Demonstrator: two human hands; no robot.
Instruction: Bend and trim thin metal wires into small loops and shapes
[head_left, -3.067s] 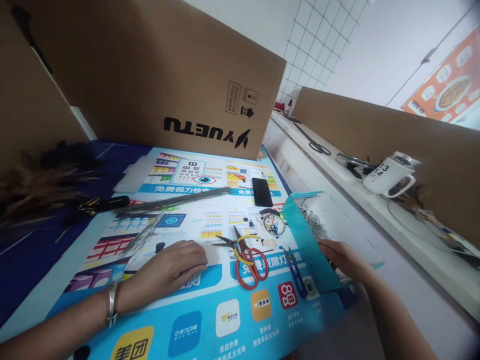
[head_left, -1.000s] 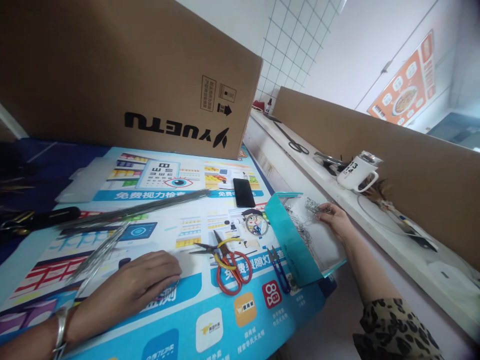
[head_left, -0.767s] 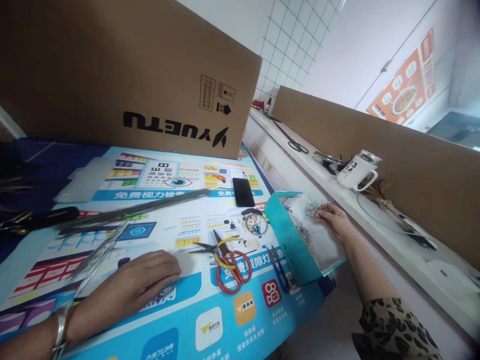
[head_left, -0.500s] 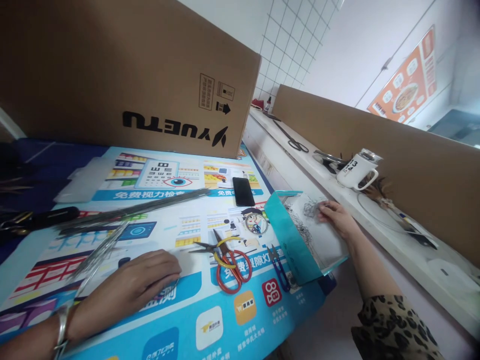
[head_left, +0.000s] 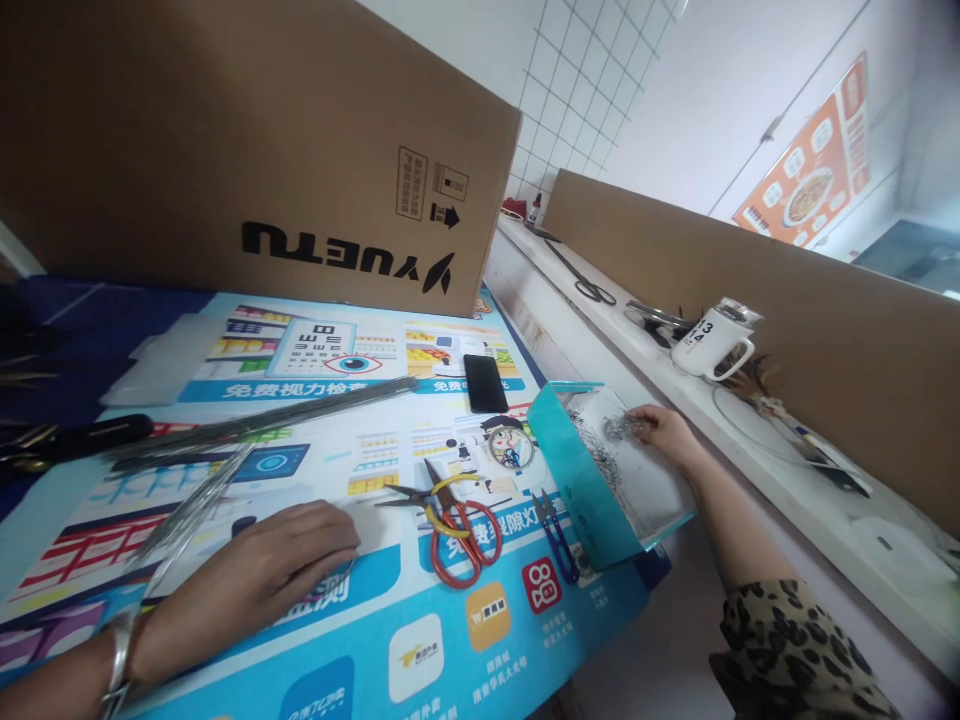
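Wire clump point(head_left: 616, 429) pinched at tip of right grip point(head_left: 669, 437); teal box point(head_left: 574, 488) beneath

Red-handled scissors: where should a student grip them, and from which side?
Probably take the scissors by the red loops, from the wearer's near side: the loops face the wearer and the blades point away. Keep fingers low on the loops, since yellow-handled pliers cross further up.

Cool, soft light, brightest on the pale wall point(head_left: 724, 105) at upper right, and there's the carton point(head_left: 247, 140) deep in shade at upper left; edges stretched by the lens, far left murky, bangle point(head_left: 118, 660) glinting lower left, wire tangle point(head_left: 616, 429) right of centre blurred grey
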